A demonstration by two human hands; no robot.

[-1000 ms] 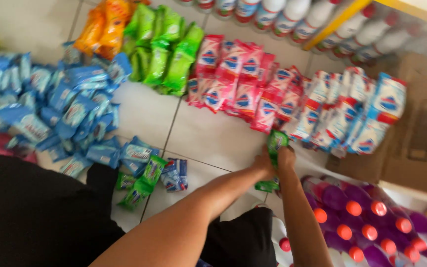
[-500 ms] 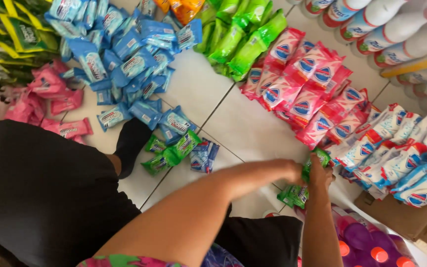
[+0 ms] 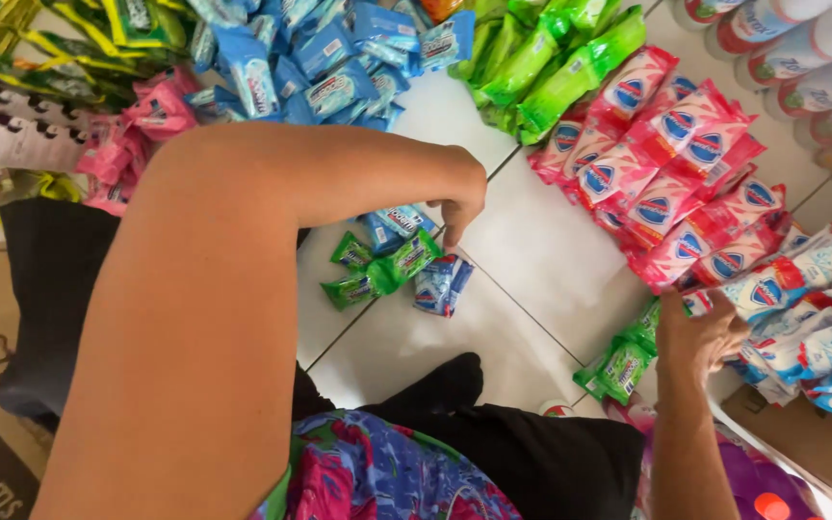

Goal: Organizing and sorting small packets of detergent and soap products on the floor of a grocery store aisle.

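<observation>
The left hand (image 3: 459, 207) reached down over the white tiled floor (image 3: 541, 279) to a small cluster of packets: a green packet (image 3: 404, 262) lay just under its fingertips, with two more green packets (image 3: 351, 272) beside it and a blue packet (image 3: 442, 285) touching the green one's right end. The grip of this hand was narrow, fingers curled downward and nearly at the green packet, but whether they touched or pinched it could not be told.

To the right of that cluster, across bare tile, the right hand (image 3: 700, 332) sat at the edge of a row of white and blue pouches (image 3: 811, 308). Its grip was closed on the end of a strip of green sachets (image 3: 623, 361), which hung from the fingers down to the floor.

Beyond the cluster, farther from the person, lay a heap of blue pouches (image 3: 339, 67), and to the right of that a heap of bright green pouches (image 3: 551, 58). A band of pink and red pouches (image 3: 666, 173) ran from the green heap down toward the right hand. Left of the blue heap lay pink packets (image 3: 137, 135) and yellow-green packets (image 3: 79, 39). White bottles (image 3: 801, 39) stood past the pink band. Nearer than the cluster, the person's black trousers (image 3: 493, 433) and a floral garment (image 3: 377, 477) filled the view.
</observation>
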